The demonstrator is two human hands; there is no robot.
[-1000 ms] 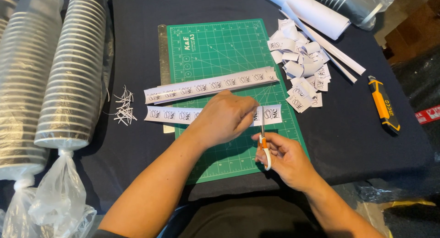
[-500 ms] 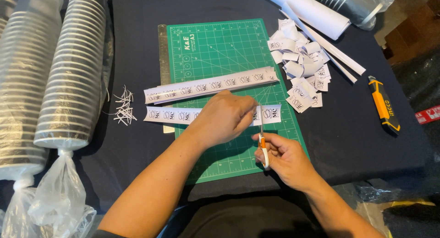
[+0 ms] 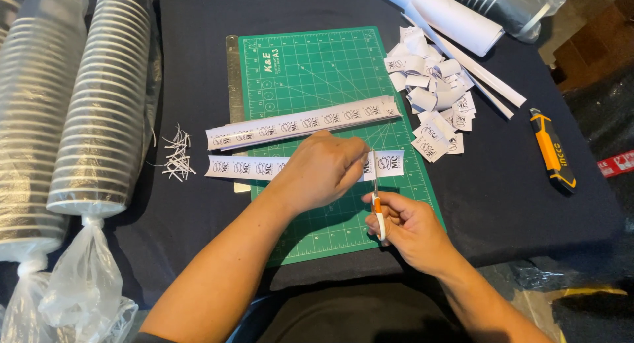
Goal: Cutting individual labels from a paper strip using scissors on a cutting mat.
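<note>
My left hand point(image 3: 322, 170) holds a long white paper strip point(image 3: 247, 167) printed with repeated marks, lifted just above the green cutting mat point(image 3: 317, 72). My right hand point(image 3: 408, 229) grips small scissors point(image 3: 376, 197) with orange-and-white handles. Their blades point up and straddle the strip near its right end, leaving a short piece point(image 3: 391, 163) to the right of the blades. A stack of similar strips point(image 3: 304, 122) lies on the mat just beyond my left hand.
A pile of cut paper labels point(image 3: 432, 98) sits at the mat's right edge. A metal ruler point(image 3: 234, 78) borders the mat's left side. Thin paper slivers point(image 3: 177, 159), bagged stacked cups point(image 3: 99, 112), paper rolls point(image 3: 449, 16) and a yellow utility knife point(image 3: 552, 151) lie around.
The scissor blades have closed in slightly on the strip; both hands stay nearly in place.
</note>
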